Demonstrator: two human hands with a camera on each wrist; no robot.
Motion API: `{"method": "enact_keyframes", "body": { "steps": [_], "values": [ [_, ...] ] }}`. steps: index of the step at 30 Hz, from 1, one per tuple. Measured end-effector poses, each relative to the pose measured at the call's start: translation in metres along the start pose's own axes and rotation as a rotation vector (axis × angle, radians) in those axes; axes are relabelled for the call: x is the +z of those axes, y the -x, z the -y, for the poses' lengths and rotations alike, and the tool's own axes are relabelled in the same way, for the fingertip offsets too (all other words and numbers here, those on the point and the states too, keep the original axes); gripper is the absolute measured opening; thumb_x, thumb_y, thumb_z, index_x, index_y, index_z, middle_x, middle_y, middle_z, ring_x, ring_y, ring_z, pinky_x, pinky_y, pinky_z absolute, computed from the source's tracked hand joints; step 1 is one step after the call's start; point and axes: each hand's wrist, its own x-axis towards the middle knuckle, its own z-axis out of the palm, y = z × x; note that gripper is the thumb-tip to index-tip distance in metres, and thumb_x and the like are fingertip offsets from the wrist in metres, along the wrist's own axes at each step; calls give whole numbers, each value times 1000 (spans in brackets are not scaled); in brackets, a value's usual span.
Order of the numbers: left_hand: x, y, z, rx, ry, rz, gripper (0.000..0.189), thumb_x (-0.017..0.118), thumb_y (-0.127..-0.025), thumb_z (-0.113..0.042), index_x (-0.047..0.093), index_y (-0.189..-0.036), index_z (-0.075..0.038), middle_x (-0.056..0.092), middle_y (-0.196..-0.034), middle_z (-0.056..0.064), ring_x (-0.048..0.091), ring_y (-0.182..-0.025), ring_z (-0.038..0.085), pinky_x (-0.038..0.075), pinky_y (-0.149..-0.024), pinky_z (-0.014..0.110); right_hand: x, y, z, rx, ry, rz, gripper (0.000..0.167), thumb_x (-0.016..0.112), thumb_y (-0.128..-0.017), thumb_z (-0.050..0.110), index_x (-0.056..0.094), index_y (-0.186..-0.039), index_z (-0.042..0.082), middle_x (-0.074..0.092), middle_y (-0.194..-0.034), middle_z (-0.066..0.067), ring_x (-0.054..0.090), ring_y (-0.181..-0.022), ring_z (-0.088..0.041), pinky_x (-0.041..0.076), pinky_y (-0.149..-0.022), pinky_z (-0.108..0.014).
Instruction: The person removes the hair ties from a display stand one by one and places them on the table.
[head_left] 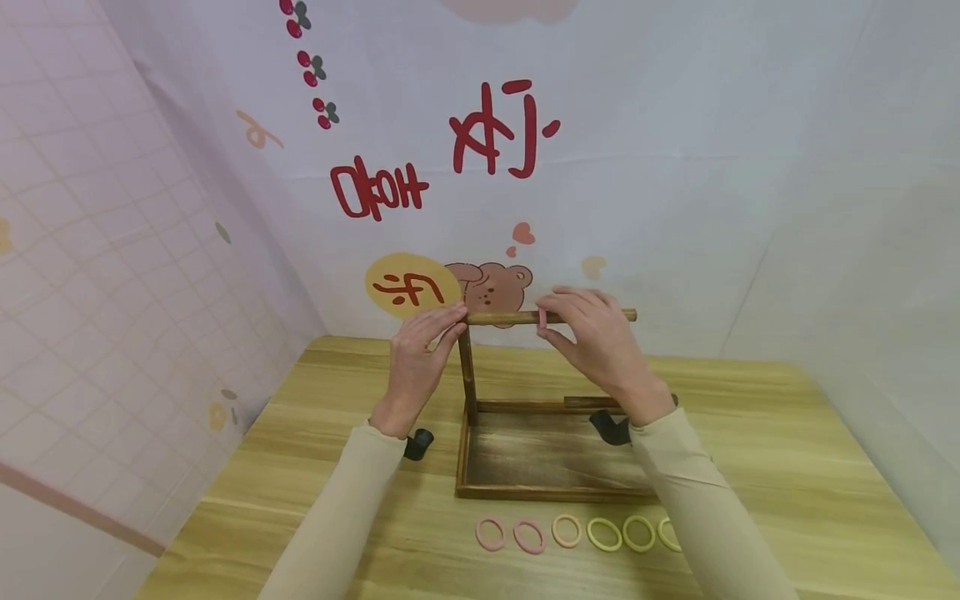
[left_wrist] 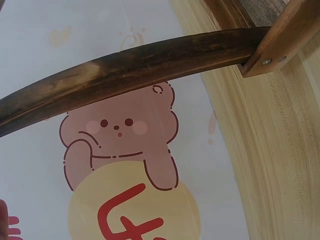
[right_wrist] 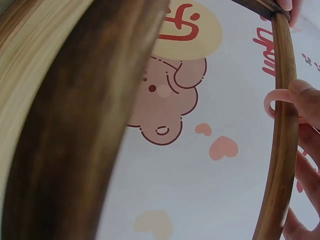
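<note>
A wooden stand has a raised horizontal bar [head_left: 502, 318] joined at its left end to an upright post [head_left: 467, 367]. My left hand [head_left: 422, 354] holds the corner where bar and post meet, fingers on top and thumb lower. Near the middle of the bar, my right hand [head_left: 596, 337] pinches a pink ring [right_wrist: 270, 102] between thumb and fingers. The ring goes round the bar, as the right wrist view shows. The bar's right end sticks out past the right hand. In the left wrist view the left hand is almost wholly out of frame.
The stand's shallow tray base [head_left: 555, 493] rests on a wood-grain table [head_left: 780, 467]. In front lies a row of loose rings: pink ones [head_left: 477, 534], an orange one [head_left: 554, 531] and several yellow ones [head_left: 590, 534], the last partly behind the right sleeve. A printed cloth [head_left: 645, 208] hangs behind.
</note>
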Motion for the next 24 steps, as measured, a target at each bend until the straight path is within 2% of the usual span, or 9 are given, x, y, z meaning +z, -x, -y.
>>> {"method": "enact_keyframes", "body": {
  "steps": [17,24],
  "values": [
    [2,1,0,-17,-3,-5,28,80,-90,-6,78,-117,-2,75,-121,11,73,-107,29,55,-96,45,-4,6,-8,12,3,-25,48,93,-77,10,72,-120,3,76,-115,-13,66,-120,-36,49,-101,-57],
    [1,1,-2,-16,-13,3,26,78,-92,-7,78,-118,-2,75,-120,11,73,-108,28,55,-98,43,-6,9,-10,37,0,-18,48,93,-77,10,72,-120,4,76,-115,-12,65,-120,-35,49,-101,-57]
  ]
}}
